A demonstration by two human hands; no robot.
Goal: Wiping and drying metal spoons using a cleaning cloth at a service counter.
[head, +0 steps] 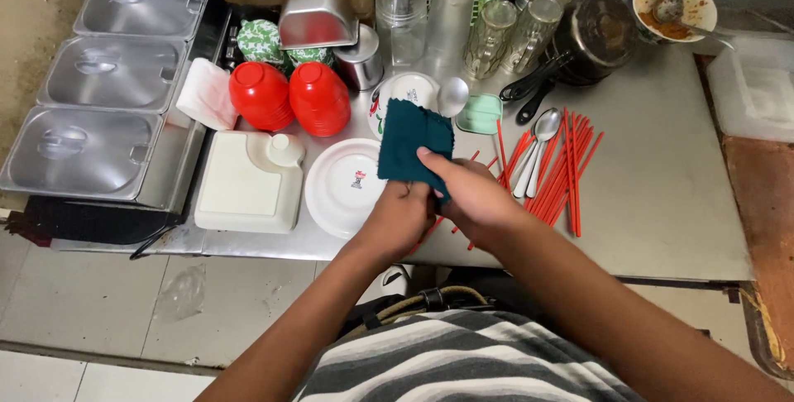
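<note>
Both my hands meet above the front edge of a steel counter. My right hand pinches a dark teal cloth, thumb lying across its lower part. My left hand is curled under the same cloth from the left; whether something is wrapped inside it is hidden. Just left of the hands lies a stack of white plates. To the right, several red chopsticks and two metal spoons lie loose on the counter.
Red bowls stand upside down behind a white lidded container. Three covered steel pans fill the left. Glass mugs, clear tumblers, a dark pot and a dirty bowl with spoon line the back.
</note>
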